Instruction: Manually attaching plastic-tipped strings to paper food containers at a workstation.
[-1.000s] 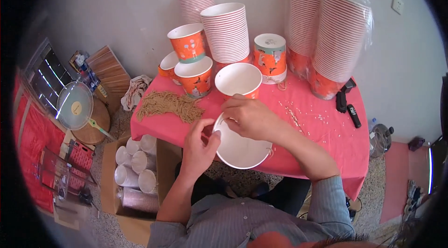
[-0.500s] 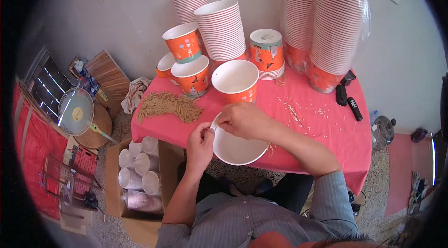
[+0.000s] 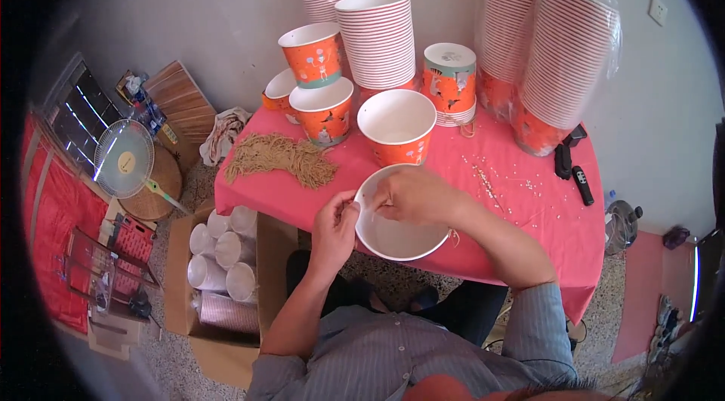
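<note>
A white-lined paper bucket [image 3: 400, 239] is tilted toward me at the table's front edge, with a bit of string [image 3: 453, 236] showing at its right side. My left hand [image 3: 334, 226] pinches its left rim between thumb and fingers. Inside the opening, my right hand [image 3: 411, 195] has its fingers bent together close to the left inner wall; what they hold, if anything, is too small to make out. Just behind stands another orange paper bucket [image 3: 398, 125], upright. A bundle of tan strings [image 3: 281, 160] lies to the left.
Tall bucket stacks [image 3: 375, 38] and plastic-wrapped stacks [image 3: 566, 61] line the back of the pink-covered table [image 3: 521, 250]. Small white bits [image 3: 487, 182] are scattered at right, near black tools [image 3: 582, 186]. A cardboard box [image 3: 177, 272] of wrapped stacks and a fan [image 3: 124, 159] stand at left.
My right hand has gone from the bucket's rim down into its opening. My left hand stays at the left rim. The whole view has shifted slightly.
</note>
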Tool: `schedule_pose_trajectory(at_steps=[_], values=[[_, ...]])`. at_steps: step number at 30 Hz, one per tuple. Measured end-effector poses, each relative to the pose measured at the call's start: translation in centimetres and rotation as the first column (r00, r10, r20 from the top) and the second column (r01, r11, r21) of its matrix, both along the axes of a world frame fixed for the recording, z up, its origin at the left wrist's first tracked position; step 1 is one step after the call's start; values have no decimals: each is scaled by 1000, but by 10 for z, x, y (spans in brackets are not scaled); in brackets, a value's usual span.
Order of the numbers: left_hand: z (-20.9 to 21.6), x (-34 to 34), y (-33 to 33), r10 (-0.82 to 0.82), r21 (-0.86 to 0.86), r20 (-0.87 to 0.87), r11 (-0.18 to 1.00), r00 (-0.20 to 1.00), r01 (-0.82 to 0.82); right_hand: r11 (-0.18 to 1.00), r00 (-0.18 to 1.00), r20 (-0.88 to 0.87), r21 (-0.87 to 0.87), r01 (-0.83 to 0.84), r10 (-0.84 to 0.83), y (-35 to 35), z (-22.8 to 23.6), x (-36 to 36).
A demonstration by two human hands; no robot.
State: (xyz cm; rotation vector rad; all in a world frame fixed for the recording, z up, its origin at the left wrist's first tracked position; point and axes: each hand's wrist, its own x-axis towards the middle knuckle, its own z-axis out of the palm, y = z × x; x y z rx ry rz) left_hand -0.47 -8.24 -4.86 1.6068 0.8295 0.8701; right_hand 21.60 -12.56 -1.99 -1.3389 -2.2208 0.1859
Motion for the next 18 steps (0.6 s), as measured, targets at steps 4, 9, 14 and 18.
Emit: schedule_pose_trajectory(at_steps=[4,9,14,18], values=[[-6,-1,0,-1,-26,24,1000,1000,1,988,990,-19,-66,137,-138,2,9,-2],[-9,2,-2,-7,-9,11,1000,1000,7,998,993,-109,37,48,-43,1,6,-5],[-8,3,-2,-5,5,49,1000,999,5,997,1000,15,-76,10,-9,3,5,1],[-18,5,4,7,54,72,998,997,-11,962,974,17,-151,227,-227,-1,24,8]])
